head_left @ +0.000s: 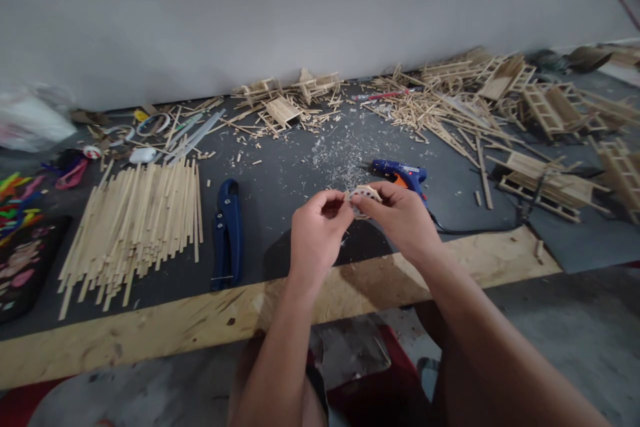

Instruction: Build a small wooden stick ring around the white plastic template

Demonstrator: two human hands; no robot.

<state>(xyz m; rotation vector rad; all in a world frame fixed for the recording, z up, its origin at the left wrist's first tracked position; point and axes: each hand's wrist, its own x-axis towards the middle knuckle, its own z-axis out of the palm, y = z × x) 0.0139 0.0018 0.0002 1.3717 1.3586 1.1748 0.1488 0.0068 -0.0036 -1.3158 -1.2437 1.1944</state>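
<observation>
Both hands meet over the front of the dark work surface. Between the fingertips is a small pale round piece with a row of dark holes (364,193); fingers cover much of it. My left hand (319,230) is closed, pinching its left edge. From the right, my right hand (403,217) grips it with thumb and fingers. Just behind the right hand lies a blue glue gun (400,172) with an orange trigger, its nozzle toward the left. A blue-handled cutter (228,233) rests to the left of my left hand.
Many thin wooden sticks (145,220) lie in a pile at left. Small stick-built structures (547,183) and loose sticks crowd the back and right. White glue shreds (345,153) are scattered mid-surface. A black cable (475,231) runs right. A wooden board (190,322) forms the front edge.
</observation>
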